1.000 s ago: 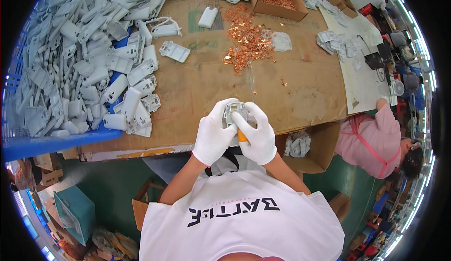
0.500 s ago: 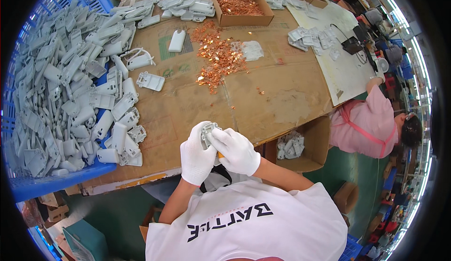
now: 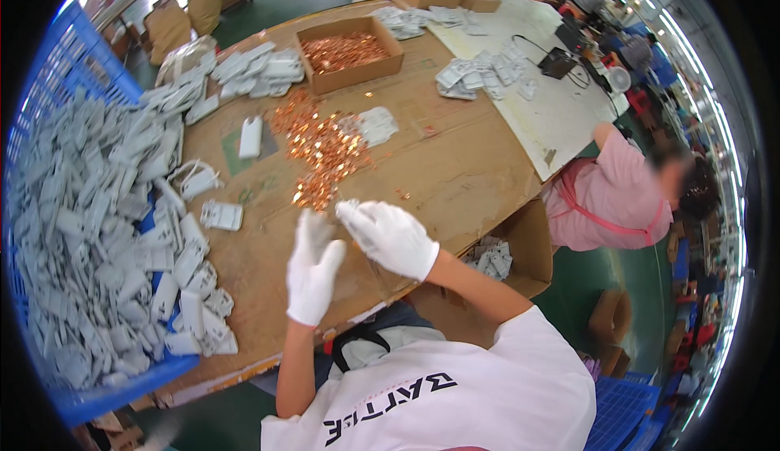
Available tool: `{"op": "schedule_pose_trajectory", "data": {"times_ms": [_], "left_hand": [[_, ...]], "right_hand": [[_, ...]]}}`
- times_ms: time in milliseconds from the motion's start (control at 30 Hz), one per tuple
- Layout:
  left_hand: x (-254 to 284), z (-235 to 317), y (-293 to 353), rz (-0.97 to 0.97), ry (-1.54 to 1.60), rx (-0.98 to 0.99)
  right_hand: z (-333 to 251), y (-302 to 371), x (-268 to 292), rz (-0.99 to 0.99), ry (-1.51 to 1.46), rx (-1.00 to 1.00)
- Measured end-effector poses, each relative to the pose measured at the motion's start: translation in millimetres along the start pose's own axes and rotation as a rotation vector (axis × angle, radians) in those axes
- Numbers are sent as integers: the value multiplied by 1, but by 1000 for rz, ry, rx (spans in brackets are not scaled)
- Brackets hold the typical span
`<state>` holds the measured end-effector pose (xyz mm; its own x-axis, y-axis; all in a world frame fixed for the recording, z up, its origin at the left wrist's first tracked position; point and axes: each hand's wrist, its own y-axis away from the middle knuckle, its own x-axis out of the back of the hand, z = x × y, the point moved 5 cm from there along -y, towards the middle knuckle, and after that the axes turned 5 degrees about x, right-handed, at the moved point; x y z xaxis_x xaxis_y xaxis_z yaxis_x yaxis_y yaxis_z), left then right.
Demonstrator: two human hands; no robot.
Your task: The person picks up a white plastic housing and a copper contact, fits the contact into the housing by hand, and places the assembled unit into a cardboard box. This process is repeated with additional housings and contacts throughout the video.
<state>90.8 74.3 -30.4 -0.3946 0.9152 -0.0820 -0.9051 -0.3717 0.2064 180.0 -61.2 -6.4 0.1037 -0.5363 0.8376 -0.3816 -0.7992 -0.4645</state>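
Observation:
Both my hands wear white knitted gloves above the cardboard-covered table. My left hand is raised at the near edge, thumb apart from the fingers. Its fingertips are blurred by motion, and nothing shows in it. Beside it on the right, my right hand is closed, fingers pointing left. A bit of something greyish shows at its fingertips, too small to make out. Just beyond both hands lies a loose heap of small shiny copper-coloured metal pieces. A pale plastic housing lies flat left of the heap.
A big blue crate heaped with pale plastic housings stands at left. Behind the heap is a cardboard box of copper pieces. More housings lie at far right. A carton and a person in pink are right.
My hands have parted and reached forward toward the copper heap. The pale housing they held together no longer shows plainly. My view has shifted too.

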Motion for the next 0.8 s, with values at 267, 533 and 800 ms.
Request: {"op": "schedule_pose_trajectory", "data": {"times_ms": [267,533,800], "left_hand": [[110,-10,-27,469,-1409,-197],[114,-10,-1,549,-1221,-57],[113,3,7,696,-914,-43]], "right_hand": [[279,-29,99,140,671,-470],[271,-75,61,114,647,-327],[201,-88,-43,68,151,33]]}}
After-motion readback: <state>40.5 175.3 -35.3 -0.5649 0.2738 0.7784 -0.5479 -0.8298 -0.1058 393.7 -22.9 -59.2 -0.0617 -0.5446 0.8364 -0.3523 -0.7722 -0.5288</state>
